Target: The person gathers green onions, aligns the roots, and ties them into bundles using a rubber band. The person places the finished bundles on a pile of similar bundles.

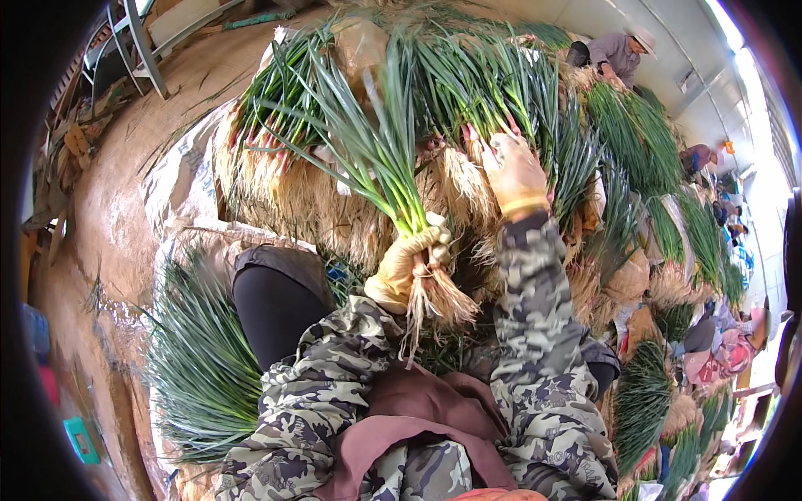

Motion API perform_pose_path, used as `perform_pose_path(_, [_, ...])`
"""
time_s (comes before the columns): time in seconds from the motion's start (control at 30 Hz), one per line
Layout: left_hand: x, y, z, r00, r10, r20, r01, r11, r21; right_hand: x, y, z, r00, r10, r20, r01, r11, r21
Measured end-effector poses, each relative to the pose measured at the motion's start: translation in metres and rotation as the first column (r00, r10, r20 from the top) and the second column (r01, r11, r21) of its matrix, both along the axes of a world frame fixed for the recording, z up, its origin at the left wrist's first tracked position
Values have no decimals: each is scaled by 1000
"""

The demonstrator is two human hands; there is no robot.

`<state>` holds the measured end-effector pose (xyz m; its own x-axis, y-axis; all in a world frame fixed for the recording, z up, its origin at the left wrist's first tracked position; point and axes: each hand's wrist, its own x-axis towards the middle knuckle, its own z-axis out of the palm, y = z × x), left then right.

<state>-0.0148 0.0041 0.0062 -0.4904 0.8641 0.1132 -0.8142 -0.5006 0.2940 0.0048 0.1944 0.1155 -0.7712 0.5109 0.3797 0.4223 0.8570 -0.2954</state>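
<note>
My left hand [401, 269], in a yellowish glove, is closed around the lower stems of a bunch of green onions [410, 206]. Their pale roots hang below the fist and the long green leaves fan upward. My right hand [515, 172], gloved too, reaches forward to the reddish stem bases of green onions [501, 106] lying in the heap before me; its fingertips are among the stems, and whether they grip any cannot be told. More green onions [282, 106] lie at the heap's left part, roots towards me.
Beside my left knee lies another pile of green onions [200, 369] on sacking. A metal frame [138, 50] stands at the upper left. A co-worker in a hat [617, 56] bends over a heap at the upper right; other people and heaps line the right side. A teal container [81, 440] sits lower left.
</note>
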Motion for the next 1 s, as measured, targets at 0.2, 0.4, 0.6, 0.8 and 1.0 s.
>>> perform_pose_path(0.2, [-2,6,2,994,-55,-94,45,994,-102,11,23,-33,993,14,-118,30,930,365])
perform_pose_path(0.4, [6,10,-4,995,-1,-103,-13,990,-138,92,-79,-58,956,279,-85,-273,959,82])
perform_pose_path(0.6, [8,7,-2,1000,10,28,-8,999,-42,78,-36,-71,935,224,-275,-345,752,-562])
perform_pose_path(0.8, [3,-1,-4,999,42,-28,-43,998,-44,31,-73,-80,816,-151,-558,-577,-265,-772])
perform_pose_path(1.0, [3,-12,-14,978,-46,-205,41,999,-27,13,-52,-131,943,90,-320,-310,588,-747])
